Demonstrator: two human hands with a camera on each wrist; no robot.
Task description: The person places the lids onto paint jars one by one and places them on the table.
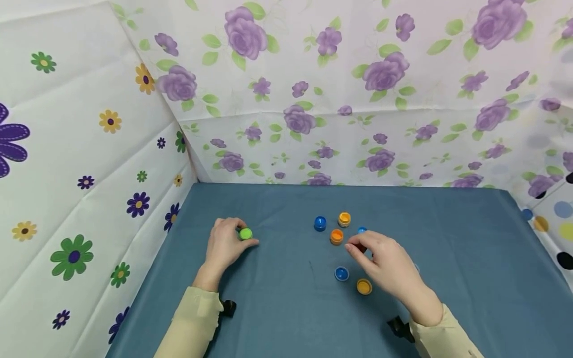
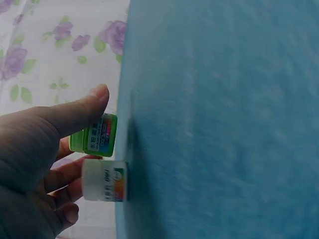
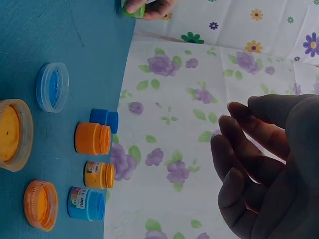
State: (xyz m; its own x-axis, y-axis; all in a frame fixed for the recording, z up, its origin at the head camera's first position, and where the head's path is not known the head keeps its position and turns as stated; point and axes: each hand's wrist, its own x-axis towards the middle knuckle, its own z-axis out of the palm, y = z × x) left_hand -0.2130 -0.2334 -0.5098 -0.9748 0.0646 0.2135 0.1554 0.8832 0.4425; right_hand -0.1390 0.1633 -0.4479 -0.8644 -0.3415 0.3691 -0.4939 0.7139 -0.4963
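Note:
My left hand [image 1: 225,244] pinches a small green jar [image 2: 99,135] between thumb and fingers at the left of the table. Beside it, in the left wrist view, a white jar [image 2: 102,180] stands by the lower fingers; the head view does not show it clearly. My right hand [image 1: 394,266] hovers right of the orange jar [image 1: 336,236], its fingers loosely bent. In the right wrist view, nothing shows between the right fingertips [image 3: 239,107]. Part of a light blue jar [image 3: 85,203] is hidden behind that hand in the head view.
A dark blue jar [image 1: 320,223] and a yellow jar [image 1: 344,219] stand behind the orange one. Nearer the front lie a blue lid [image 1: 341,273] and a yellow lid [image 1: 364,287]. An orange lid [image 3: 42,205] also lies there. Patterned cloth [image 1: 277,99] hangs behind the table.

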